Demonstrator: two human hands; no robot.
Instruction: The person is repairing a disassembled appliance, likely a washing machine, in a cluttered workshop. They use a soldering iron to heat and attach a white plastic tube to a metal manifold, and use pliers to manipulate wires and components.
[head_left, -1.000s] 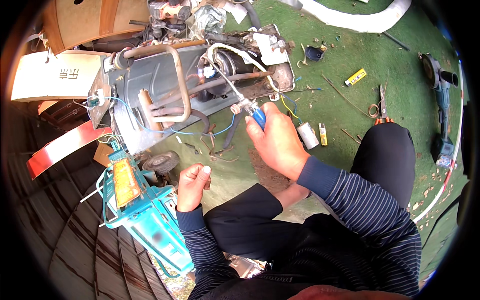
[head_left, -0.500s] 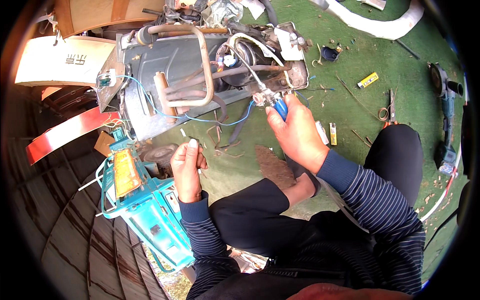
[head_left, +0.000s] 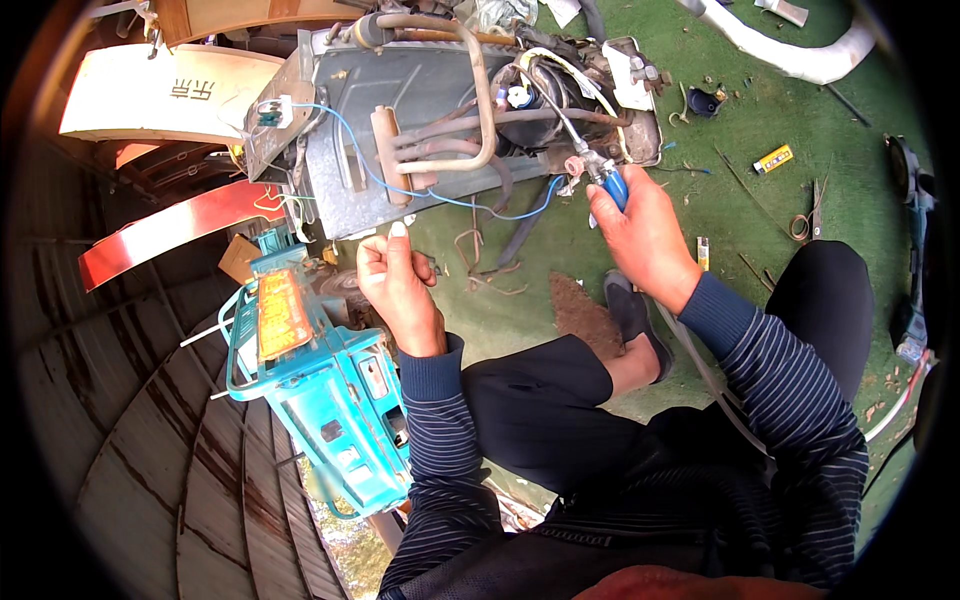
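Observation:
A gas torch (head_left: 597,168) with a blue handle, metal valve body and slim bent tube is in my right hand (head_left: 650,232), fingers wrapped round the handle. Its tube points up and left, across a black compressor (head_left: 545,105) among copper pipes (head_left: 487,95). These sit on a dented grey metal base (head_left: 345,190). My left hand (head_left: 400,285) is closed, thumb against curled fingers, just in front of the base's near edge. Whatever it pinches is hidden or too small to make out. A thin blue wire (head_left: 470,213) loops between the base's left end and the torch area.
At left stands a turquoise machine (head_left: 335,400), beside a curved red panel (head_left: 170,232). On the green floor at right lie a yellow lighter (head_left: 773,159), scissors (head_left: 816,215), an angle grinder (head_left: 915,230) and a white-wrapped pipe (head_left: 775,50). A pale hose (head_left: 700,365) passes my legs.
The view has shifted, so the scene sits further right. My left hand has come up closer to the metal base and turned. My right hand keeps hold of the gas torch near the compressor.

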